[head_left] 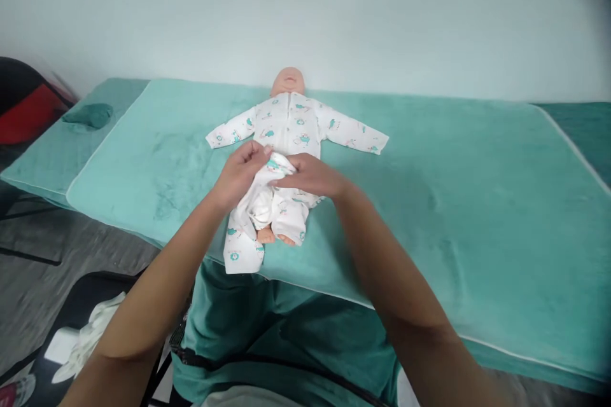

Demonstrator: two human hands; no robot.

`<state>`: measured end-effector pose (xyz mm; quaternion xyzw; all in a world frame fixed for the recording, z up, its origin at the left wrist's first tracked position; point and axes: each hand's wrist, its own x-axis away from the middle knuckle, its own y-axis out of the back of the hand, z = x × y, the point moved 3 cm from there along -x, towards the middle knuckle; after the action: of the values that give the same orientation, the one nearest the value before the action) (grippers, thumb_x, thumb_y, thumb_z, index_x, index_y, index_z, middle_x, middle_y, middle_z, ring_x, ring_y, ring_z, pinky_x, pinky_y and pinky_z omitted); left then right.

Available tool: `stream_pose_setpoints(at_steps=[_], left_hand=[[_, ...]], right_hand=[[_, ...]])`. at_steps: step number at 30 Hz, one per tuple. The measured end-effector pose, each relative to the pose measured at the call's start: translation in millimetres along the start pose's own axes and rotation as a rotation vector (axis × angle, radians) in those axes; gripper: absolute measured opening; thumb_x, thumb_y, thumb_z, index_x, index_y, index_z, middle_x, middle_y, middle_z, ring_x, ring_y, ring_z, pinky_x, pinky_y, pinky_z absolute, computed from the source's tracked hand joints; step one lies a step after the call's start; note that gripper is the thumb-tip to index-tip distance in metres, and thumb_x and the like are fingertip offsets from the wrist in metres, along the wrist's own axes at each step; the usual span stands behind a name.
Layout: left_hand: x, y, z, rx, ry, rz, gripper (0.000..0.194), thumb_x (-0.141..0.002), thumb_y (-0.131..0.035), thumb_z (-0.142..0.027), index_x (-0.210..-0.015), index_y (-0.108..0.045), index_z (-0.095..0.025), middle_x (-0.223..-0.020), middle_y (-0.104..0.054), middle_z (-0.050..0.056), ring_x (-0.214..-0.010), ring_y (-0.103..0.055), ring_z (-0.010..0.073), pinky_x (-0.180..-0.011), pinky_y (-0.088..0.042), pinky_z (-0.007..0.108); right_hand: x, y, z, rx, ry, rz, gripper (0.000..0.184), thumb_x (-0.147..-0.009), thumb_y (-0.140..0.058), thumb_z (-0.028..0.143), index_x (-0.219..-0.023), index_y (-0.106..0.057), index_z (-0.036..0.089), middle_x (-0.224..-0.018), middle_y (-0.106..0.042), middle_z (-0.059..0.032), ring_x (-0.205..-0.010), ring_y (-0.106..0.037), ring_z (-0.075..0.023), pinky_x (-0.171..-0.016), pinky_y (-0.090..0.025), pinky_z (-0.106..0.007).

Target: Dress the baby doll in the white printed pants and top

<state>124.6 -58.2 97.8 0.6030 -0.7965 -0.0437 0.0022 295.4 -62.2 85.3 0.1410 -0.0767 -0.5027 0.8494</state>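
Note:
A baby doll (288, 81) lies on its back on a teal mat (429, 203), head toward the wall. It wears a white printed sleepsuit (291, 124) with the sleeves spread out flat. The doll's bare feet show at the lower end. My left hand (241, 168) pinches a fold of the sleepsuit at the doll's waist. My right hand (312, 178) is closed on the same bunched fabric from the other side. One loose leg of the sleepsuit (241, 251) hangs toward the mat's front edge.
The mat covers a table against a pale wall. A crumpled teal cloth (90, 114) lies at the table's far left corner. A red and black object (23, 108) stands left of the table. White cloth (90, 337) lies on a dark surface below left.

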Motion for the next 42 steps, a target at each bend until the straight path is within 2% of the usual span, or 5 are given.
stream_pose_setpoints(at_steps=[7, 18, 25, 32, 42], left_hand=[[22, 13.3, 21, -0.118, 0.274, 0.415, 0.041, -0.08, -0.079, -0.052, -0.1, -0.064, -0.02, -0.085, -0.058, -0.001, -0.071, -0.053, 0.0117, -0.06, -0.04, 0.023], [-6, -18.9, 20, -0.094, -0.02, -0.218, 0.029, -0.092, -0.064, -0.051, -0.096, -0.053, -0.024, -0.087, -0.056, 0.0, -0.079, -0.055, 0.0161, -0.073, -0.048, 0.029], [2, -13.0, 28, -0.103, -0.016, -0.168, 0.039, -0.096, -0.056, -0.061, -0.089, -0.057, -0.022, -0.08, -0.057, 0.0, -0.076, -0.054, 0.0155, -0.07, -0.046, 0.028], [24, 1.5, 29, -0.193, 0.157, 0.264, 0.043, -0.077, -0.081, -0.054, -0.098, -0.069, -0.018, -0.087, -0.068, 0.001, -0.078, -0.06, 0.0178, -0.068, -0.046, 0.027], [15, -5.4, 45, 0.121, 0.111, -0.091, 0.046, -0.084, -0.07, -0.062, -0.104, -0.065, -0.021, -0.095, -0.073, 0.004, -0.088, -0.068, 0.0213, -0.075, -0.054, 0.031]], right_hand=[[8, 0, -47, -0.663, 0.008, -0.044, 0.025, -0.066, -0.083, 0.033, -0.076, -0.067, 0.017, -0.062, -0.06, 0.0038, -0.051, -0.048, -0.0097, -0.049, -0.035, -0.024], [12, -12, -21, -0.284, 0.116, 0.09, 0.033, -0.072, -0.086, 0.04, -0.087, -0.063, 0.02, -0.072, -0.06, 0.0036, -0.066, -0.052, -0.0127, -0.059, -0.041, -0.025], [7, -21, -36, -0.385, 0.015, -0.148, 0.023, -0.079, -0.077, 0.039, -0.088, -0.067, 0.02, -0.078, -0.064, 0.0015, -0.072, -0.059, -0.0158, -0.066, -0.047, -0.029], [2, -16, -48, -0.61, 0.015, -0.271, 0.02, -0.077, -0.078, 0.034, -0.09, -0.068, 0.022, -0.087, -0.068, 0.0022, -0.082, -0.063, -0.0161, -0.076, -0.052, -0.028], [13, -8, -28, -0.241, 0.141, 0.117, 0.05, -0.071, -0.088, 0.039, -0.116, -0.072, 0.022, -0.107, -0.073, -0.002, -0.098, -0.066, -0.0239, -0.082, -0.053, -0.034]])
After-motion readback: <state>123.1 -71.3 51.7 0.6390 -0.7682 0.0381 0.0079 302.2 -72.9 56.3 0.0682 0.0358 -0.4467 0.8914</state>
